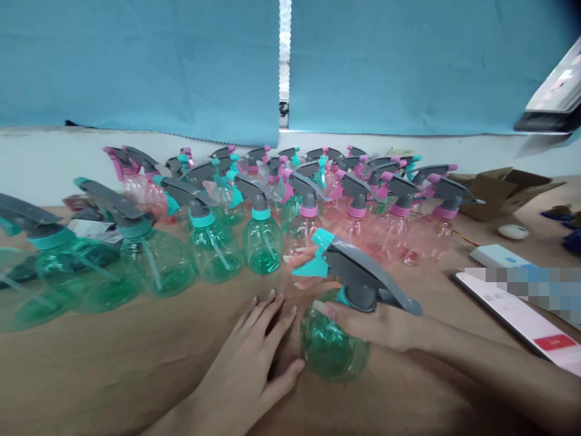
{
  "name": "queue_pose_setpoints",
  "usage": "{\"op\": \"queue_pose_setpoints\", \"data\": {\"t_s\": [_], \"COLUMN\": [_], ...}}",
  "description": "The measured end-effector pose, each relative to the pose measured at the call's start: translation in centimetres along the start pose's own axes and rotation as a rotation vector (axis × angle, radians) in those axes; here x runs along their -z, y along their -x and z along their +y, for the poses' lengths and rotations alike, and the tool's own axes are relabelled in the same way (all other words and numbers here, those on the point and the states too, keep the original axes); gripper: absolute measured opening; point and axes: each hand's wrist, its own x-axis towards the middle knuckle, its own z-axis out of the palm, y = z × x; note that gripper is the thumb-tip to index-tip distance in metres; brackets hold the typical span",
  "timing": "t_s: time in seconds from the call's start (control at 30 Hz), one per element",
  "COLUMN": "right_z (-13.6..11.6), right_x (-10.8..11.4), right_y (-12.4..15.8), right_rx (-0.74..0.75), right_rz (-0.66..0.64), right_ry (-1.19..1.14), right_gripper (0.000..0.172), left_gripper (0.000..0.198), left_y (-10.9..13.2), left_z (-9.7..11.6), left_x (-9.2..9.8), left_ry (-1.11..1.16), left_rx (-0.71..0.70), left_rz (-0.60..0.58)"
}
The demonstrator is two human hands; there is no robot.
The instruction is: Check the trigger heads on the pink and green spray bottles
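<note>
A green see-through spray bottle [333, 348] with a grey and teal trigger head [358, 275] stands on the brown table [113, 363] in front of me. My right hand [376, 321] is wrapped round its neck, just under the trigger head. My left hand [254, 351] lies on the table beside the bottle, fingers stretched out and thumb touching the bottle's lower side. It holds nothing.
Several green spray bottles [213, 242] and pink ones [394, 233] stand in rows behind. A phone [521, 318], a white box [499, 255], a white oval object [512, 231] and an open cardboard box [503, 191] lie to the right. A blue curtain [136, 60] hangs behind.
</note>
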Motion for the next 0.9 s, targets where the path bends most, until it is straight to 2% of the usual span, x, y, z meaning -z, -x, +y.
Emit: {"op": "queue_pose_setpoints", "data": {"t_s": [0.1,0.43,0.67,0.9], "right_z": [-0.12,-0.33,-0.15,0.04], "right_x": [-0.02,0.01,-0.05,-0.05], "right_y": [-0.03,-0.18,-0.28,0.05], "right_rx": [-0.024,0.070,0.058,0.043], "right_rz": [-0.023,-0.009,0.044,0.015], "right_ry": [-0.039,-0.017,-0.022,-0.053], "right_gripper": [0.036,0.029,0.027,0.028], "left_gripper": [0.052,0.053,0.054,0.055], "left_y": [0.00,-0.04,-0.05,0.16], "left_z": [-0.02,0.06,-0.07,-0.06], "left_x": [-0.04,0.12,-0.19,-0.17], "left_ry": [0.007,0.025,0.021,0.030], "left_rx": [0.004,0.019,0.008,0.020], "left_rz": [0.005,-0.003,-0.004,-0.013]}}
